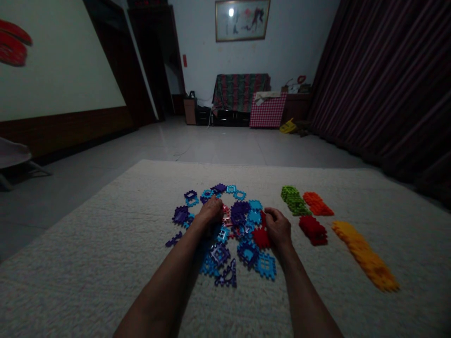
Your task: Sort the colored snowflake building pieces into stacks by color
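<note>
A heap of flat plastic building tiles (243, 220), mostly purple and blue, lies on a cream carpet (105, 244). My left hand (210, 211) rests on the heap with curled fingers, touching a red-and-white tile (226, 213). My right hand (277, 226) is closed on a red tile (261, 236) at the heap's right edge. Sorted rows lie to the right: green tiles (294, 200), orange tiles (317, 203), red tiles (313, 230) and yellow tiles (366, 256).
The carpet's far edge meets a grey tiled floor (218, 141). A covered cabinet (239, 96) and a checked board (268, 111) stand at the far wall. Dark curtains (387, 80) hang on the right. A chair leg (14, 162) shows at the left.
</note>
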The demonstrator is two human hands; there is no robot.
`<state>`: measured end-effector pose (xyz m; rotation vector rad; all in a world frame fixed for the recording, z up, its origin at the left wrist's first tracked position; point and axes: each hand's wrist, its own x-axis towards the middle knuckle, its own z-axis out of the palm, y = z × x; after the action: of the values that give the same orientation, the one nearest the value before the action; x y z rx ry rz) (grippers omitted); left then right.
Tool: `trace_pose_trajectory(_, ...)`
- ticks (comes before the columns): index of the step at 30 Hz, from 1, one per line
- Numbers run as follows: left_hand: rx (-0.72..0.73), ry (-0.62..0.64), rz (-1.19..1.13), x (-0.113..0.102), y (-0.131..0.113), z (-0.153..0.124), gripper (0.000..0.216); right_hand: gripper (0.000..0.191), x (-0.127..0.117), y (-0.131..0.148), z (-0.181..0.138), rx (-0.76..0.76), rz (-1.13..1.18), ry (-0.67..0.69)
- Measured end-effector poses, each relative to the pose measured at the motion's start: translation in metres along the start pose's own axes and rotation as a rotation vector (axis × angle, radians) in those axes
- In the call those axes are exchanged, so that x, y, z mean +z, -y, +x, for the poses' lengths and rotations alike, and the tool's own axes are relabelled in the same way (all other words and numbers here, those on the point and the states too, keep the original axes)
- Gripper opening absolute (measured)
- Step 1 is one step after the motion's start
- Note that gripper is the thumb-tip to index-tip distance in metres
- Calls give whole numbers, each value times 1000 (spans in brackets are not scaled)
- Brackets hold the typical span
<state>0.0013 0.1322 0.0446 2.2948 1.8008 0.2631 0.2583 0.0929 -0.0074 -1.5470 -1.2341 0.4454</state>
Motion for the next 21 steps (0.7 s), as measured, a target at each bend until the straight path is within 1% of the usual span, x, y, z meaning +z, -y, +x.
trace_pose_trajectory(3, -9, -120, -58, -4, 6, -5, 11, 39, 2, -1, 0, -4, 4, -1)
trace_pose_trajectory(5, -27, -189, -90, -6, 5, -5, 12, 38, 2, -2, 0, -6, 15, -5)
trace_pose_trajectory(7, -29, -220, -114, -7, -3, -5, 14, 39, 1, -2, 2, -11, 31, -24)
trace_pose_trajectory(9, 5, -234, -149, -4, -17, -6, 15, 40, -3, -1, 6, -20, 41, -65)
trace_pose_trajectory(13, 144, -181, -196, 4, -51, -12, 21, 42, -10, 2, 13, -38, 73, -152)
trace_pose_trajectory(15, 189, -156, -197, 5, -58, -18, 31, 42, -11, 4, 13, -36, 96, -160)
trace_pose_trajectory(17, 134, -128, -154, 3, -57, -26, 35, 42, -10, 6, 11, -32, 99, -152)
trace_pose_trajectory(21, -66, -56, -75, -1, -44, -43, 21, 39, -4, 12, 5, -24, 85, -84)
